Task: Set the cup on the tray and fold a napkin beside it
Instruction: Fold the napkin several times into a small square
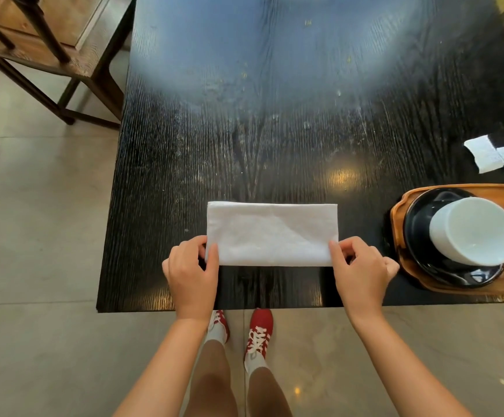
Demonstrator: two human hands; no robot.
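Observation:
A white napkin (271, 233) lies folded into a long rectangle near the front edge of the black table (274, 130). My left hand (192, 266) pinches its near left corner. My right hand (362, 266) pinches its near right corner. To the right, a white cup (473, 230) stands on a black saucer (419, 236), which rests on a wooden tray (401, 212). The tray's right part runs out of view.
Two small white paper packets (497, 156) lie at the table's right edge behind the tray. A dark wooden chair or stand (64, 55) is on the floor at the far left. The table's front edge is just below my hands.

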